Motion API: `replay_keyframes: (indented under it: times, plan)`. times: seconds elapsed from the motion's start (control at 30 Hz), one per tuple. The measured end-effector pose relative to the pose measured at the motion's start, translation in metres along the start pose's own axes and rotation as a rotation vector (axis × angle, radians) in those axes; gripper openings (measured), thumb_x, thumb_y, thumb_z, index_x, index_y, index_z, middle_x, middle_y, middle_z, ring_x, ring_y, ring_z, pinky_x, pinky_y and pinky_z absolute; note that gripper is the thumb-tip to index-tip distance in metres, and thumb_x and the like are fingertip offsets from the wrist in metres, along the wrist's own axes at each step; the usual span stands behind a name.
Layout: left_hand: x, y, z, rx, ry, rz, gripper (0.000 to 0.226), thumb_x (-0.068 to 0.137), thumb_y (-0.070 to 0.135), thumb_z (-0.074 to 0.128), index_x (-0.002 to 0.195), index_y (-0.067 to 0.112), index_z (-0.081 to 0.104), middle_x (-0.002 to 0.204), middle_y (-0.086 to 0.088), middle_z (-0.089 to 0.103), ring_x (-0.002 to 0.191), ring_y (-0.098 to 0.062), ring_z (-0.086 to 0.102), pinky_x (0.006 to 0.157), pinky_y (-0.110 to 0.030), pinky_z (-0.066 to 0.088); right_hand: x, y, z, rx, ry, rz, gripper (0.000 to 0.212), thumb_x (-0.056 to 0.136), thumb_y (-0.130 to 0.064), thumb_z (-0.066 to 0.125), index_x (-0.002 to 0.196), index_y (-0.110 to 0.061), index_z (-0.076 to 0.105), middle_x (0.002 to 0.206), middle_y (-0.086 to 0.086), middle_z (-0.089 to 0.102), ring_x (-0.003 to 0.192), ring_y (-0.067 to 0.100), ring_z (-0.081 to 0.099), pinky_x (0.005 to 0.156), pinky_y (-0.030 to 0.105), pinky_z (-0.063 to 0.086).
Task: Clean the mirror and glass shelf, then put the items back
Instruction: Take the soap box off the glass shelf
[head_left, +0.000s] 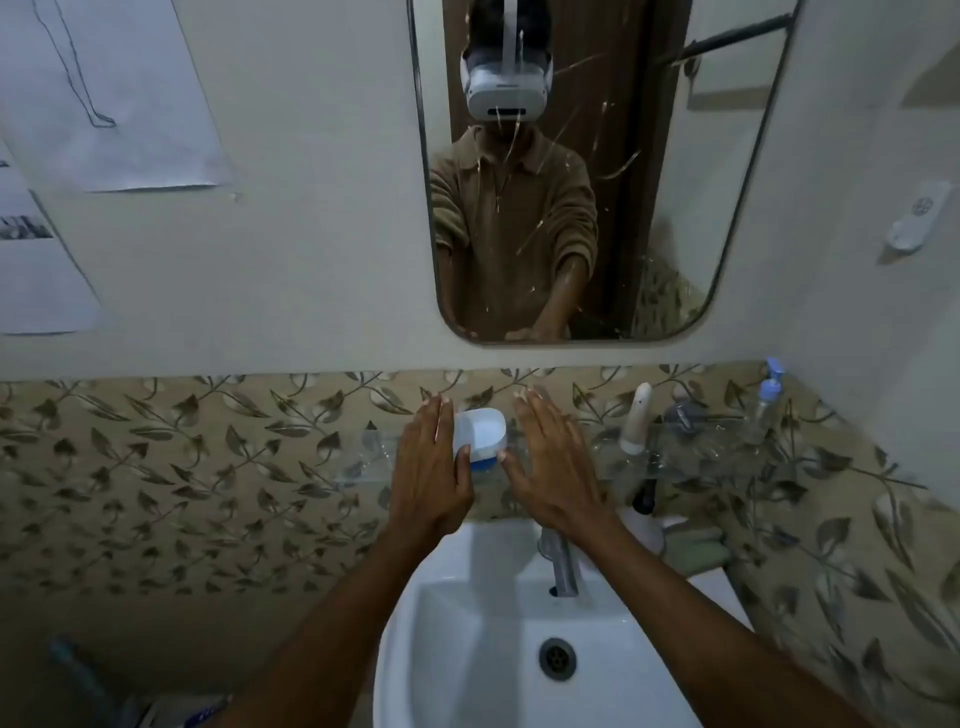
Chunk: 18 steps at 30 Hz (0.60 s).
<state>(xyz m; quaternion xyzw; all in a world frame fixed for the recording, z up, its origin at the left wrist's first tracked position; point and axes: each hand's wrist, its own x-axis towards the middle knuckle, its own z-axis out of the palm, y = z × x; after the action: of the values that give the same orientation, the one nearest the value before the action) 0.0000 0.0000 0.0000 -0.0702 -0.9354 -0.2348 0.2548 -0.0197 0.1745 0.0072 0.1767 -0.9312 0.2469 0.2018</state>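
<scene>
My left hand (427, 457) and right hand (551, 457) flank the white-and-blue soap box (480, 434) on the glass shelf (675, 457), fingers straight, both thumbs touching its near edge. The streaked mirror (675, 208) hangs above my hands, the white sink (467, 623) below my wrists.

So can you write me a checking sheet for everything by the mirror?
Surface: glass shelf wet, spotted.
Job's things: mirror streaked with splashes; white and blue box on the shelf.
Clutter: cream razor-like tool, pump bottle at the shelf's right end.
Grips: left hand and right hand flat against the box's sides, thumbs at its front.
Cables: nothing seen.
Surroundings: white sink, tap, leaf-patterned tiles.
</scene>
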Motion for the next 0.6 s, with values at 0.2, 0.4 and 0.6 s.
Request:
replay_keyframes:
  times: [0.2, 0.4, 0.6]
  plan:
    - [-0.002, -0.014, 0.001, -0.048, -0.045, -0.1, 0.064, 0.094, 0.032, 0.049, 0.15, 0.007, 0.033, 0.155, -0.015, 0.034, 0.14, -0.033, 0.037, 0.113, -0.047, 0.035, 0.009, -0.011, 0.022, 0.009, -0.118, -0.012, 0.07, 0.09, -0.048, 0.057, 0.152, -0.022, 0.038, 0.16, 0.01, 0.036, 0.146, 0.03, 0.035, 0.116, 0.049, 0.032]
    - [-0.006, -0.029, 0.004, -0.165, -0.055, -0.139, 0.079, 0.075, 0.026, 0.064, 0.148, 0.019, 0.032, 0.15, -0.008, 0.032, 0.13, -0.023, 0.041, 0.099, -0.028, 0.045, 0.016, -0.003, 0.035, 0.029, -0.087, -0.124, 0.037, 0.086, -0.028, 0.071, 0.12, -0.017, 0.065, 0.147, 0.015, 0.052, 0.131, 0.032, 0.052, 0.1, 0.049, 0.05]
    - [-0.001, -0.044, 0.01, -0.274, -0.119, -0.234, 0.105, 0.069, 0.027, 0.08, 0.152, 0.033, 0.016, 0.146, 0.008, 0.04, 0.131, 0.0, 0.038, 0.106, -0.019, 0.032, 0.028, 0.004, 0.033, 0.094, -0.107, -0.173, 0.024, 0.089, -0.022, 0.073, 0.111, -0.012, 0.069, 0.144, 0.018, 0.054, 0.128, 0.035, 0.053, 0.102, 0.048, 0.049]
